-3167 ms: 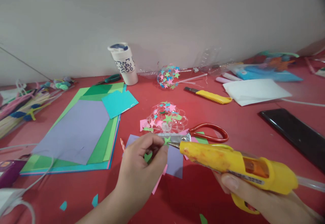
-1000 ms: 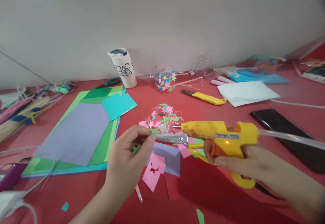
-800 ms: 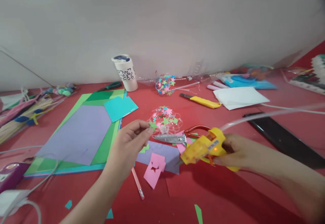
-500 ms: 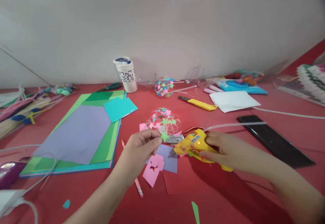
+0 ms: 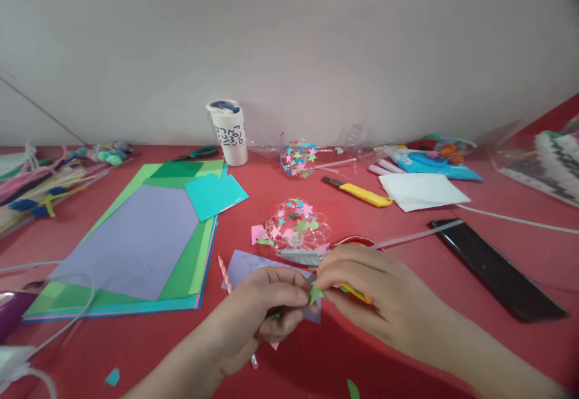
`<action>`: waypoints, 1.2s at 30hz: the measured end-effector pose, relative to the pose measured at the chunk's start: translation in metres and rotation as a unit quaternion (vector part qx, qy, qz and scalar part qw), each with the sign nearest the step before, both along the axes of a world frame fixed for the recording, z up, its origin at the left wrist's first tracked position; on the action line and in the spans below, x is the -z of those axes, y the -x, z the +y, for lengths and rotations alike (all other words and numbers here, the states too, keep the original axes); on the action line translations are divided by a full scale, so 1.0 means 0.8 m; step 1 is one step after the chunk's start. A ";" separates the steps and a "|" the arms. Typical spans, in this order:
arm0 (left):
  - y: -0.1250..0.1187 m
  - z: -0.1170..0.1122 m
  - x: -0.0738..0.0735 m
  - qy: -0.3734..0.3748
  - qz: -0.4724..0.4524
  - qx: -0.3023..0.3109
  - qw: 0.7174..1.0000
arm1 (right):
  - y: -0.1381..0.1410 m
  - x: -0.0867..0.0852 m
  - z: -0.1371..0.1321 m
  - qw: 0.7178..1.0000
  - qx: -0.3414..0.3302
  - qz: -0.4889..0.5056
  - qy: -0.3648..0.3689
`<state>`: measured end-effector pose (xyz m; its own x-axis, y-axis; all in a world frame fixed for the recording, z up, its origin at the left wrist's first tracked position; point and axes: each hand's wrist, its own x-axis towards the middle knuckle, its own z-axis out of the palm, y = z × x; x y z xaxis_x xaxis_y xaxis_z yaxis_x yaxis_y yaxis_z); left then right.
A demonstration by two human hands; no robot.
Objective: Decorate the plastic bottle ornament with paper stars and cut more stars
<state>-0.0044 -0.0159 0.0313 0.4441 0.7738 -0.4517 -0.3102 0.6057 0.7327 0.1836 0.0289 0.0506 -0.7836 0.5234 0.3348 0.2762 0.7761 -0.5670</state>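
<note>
Currently both hands are meeting over the table (image 5: pixel 136 344), near the middle of its front edge. Left hand (image 5: pixel 266 311) is pinching a small green star (image 5: pixel 315 293) between thumb and curled fingers. Right hand (image 5: pixel 366 290) is closing thumb and forefinger tips on the same star from the opposite side. Star is hanging just above a purple paper offcut (image 5: pixel 246 266); contact between them is not showing. Yellow glue gun (image 5: pixel 357 294) is peeking out under the right palm, its clear glue stick (image 5: pixel 416 235) pointing toward the right edge; cannot tell whether the palm is gripping it or merely covering it. Scissors (image 5: pixel 296 257) are lying just behind the hands, and a clear ball (image 5: pixel 296 227) dotted with stars is resting just behind those.

Judgement: the star is looking thin and easily creased, so light fingertip pressure on its points is serving better than squeezing the centre, where any glue would be smearing. The gun's nozzle is sitting close to the fingers, so skin is needing to stay clear of it
</note>
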 end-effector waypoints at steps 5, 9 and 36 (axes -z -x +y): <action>0.004 -0.001 0.007 0.023 -0.070 -0.005 0.997 | 0.009 0.002 0.008 0.993 0.025 0.049 0.102; 0.006 0.000 0.009 0.042 -0.086 -0.015 0.995 | 0.013 0.003 0.014 0.982 0.019 0.052 0.180; -0.007 0.031 0.021 -0.118 0.346 -0.119 0.923 | 0.017 0.011 0.034 0.988 0.085 -0.008 -0.127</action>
<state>0.0013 0.0091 0.0147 -0.0834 0.9255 -0.3696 0.1781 0.3787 0.9082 0.1704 0.0561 0.0421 -0.6975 0.5483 0.4613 0.4217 0.8346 -0.3545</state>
